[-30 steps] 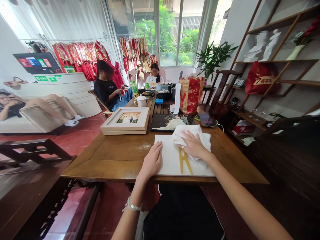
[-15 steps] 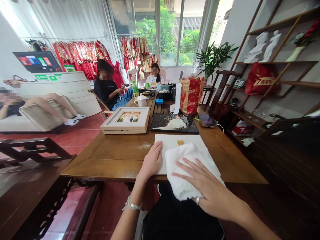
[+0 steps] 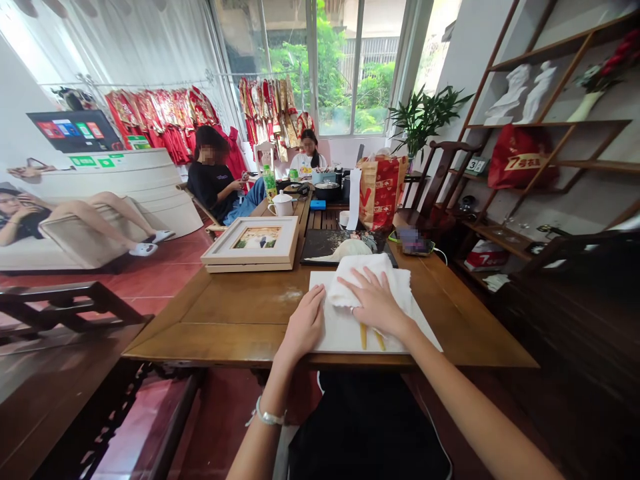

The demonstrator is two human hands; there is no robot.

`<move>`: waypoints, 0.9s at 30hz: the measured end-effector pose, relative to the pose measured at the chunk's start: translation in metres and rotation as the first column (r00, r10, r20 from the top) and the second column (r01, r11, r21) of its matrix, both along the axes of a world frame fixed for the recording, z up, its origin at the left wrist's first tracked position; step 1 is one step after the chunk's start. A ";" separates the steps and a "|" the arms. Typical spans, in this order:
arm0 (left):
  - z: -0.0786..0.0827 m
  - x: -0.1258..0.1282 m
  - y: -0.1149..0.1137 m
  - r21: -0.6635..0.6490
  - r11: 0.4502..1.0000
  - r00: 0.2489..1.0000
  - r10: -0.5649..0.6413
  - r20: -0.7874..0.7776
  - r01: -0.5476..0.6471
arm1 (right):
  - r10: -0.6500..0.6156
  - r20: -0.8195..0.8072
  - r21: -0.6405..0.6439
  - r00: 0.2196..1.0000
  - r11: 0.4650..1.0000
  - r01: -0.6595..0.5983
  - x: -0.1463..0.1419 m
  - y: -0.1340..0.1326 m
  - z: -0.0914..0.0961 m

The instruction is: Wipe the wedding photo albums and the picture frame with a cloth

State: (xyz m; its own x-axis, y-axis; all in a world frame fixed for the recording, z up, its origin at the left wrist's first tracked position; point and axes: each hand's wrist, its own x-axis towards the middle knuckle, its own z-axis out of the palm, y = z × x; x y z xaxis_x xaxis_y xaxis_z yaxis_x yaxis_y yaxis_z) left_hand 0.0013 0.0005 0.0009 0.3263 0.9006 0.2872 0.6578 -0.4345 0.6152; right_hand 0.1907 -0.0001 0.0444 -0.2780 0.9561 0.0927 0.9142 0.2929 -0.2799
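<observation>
A flat white board (image 3: 340,339) lies near the front edge of the table. Against its left edge rests my left hand (image 3: 304,323), fingers stretched out and not wrapped round it. My right hand (image 3: 375,299) presses a white cloth (image 3: 400,283) onto the board's far part, its fingers spread over the fabric. Two narrow yellow-brown strips (image 3: 364,335) show on the board below the cloth; the rest of that yellow-brown shape is covered.
Beyond the board lies a dark panel with a white relief (image 3: 345,249). Stacked picture frames (image 3: 250,244) sit to its left, with a lidded white mug (image 3: 283,205) behind. A paper bag (image 3: 383,193) and a phone (image 3: 419,247) are at right. Several people sit farther off.
My right hand has slid the cloth away from me to the board's far part, baring the near part with its yellow-brown strips. My left hand has stayed at the left edge.
</observation>
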 end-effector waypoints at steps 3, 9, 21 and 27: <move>0.000 -0.001 0.001 -0.014 1.000 0.999 -0.012 0.047 0.013 | 0.055 0.064 0.018 0.996 0.998 -0.056 -0.014 -0.020 -0.003; 0.001 -0.002 0.003 -0.068 0.997 0.989 -0.023 0.149 0.033 | 0.198 0.084 0.040 0.977 0.979 -0.202 -0.025 -0.089 -0.001; 0.007 0.000 -0.001 -0.131 0.991 0.975 0.035 0.221 -0.006 | -0.028 0.093 0.046 0.995 0.999 0.024 -0.038 -0.082 0.007; 0.007 -0.001 -0.001 -0.147 0.989 0.970 0.061 0.236 -0.027 | 0.100 0.064 0.070 0.993 0.992 -0.104 -0.055 -0.093 0.006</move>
State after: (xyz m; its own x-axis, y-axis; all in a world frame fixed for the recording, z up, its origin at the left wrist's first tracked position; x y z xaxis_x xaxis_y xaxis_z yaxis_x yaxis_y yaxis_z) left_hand -0.0002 -0.0005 0.0081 0.2226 0.9496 0.2206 0.5004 -0.3055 0.8101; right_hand 0.1359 -0.0933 0.0501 -0.3809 0.9138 0.1411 0.8930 0.4032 -0.2002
